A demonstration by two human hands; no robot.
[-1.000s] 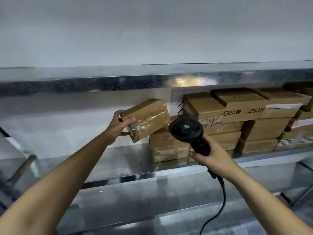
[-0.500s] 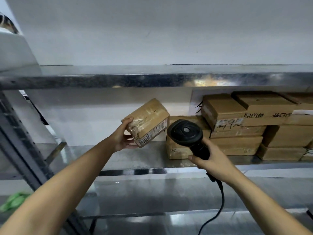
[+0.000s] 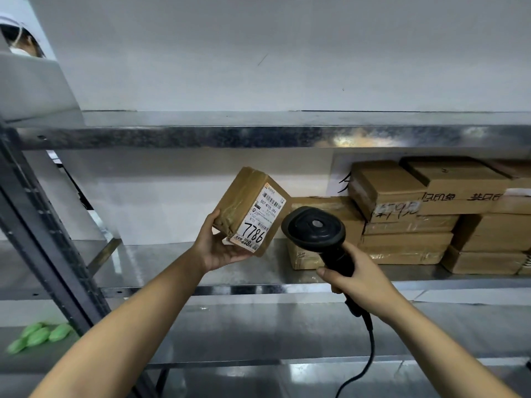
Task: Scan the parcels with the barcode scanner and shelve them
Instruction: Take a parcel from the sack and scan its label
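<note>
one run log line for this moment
left hand holds parcel, label out | right hand grips scanner beside label | not shelved

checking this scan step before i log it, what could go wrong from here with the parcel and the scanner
The left hand grips the parcel only at its lower corner, tilted and off the shelf; it could slip.

The scanner in the right hand has its head beside the label, not clearly aimed at the barcode, so the scan may miss.

The scanner's cable hangs by the lower shelf edge and might snag.
</note>
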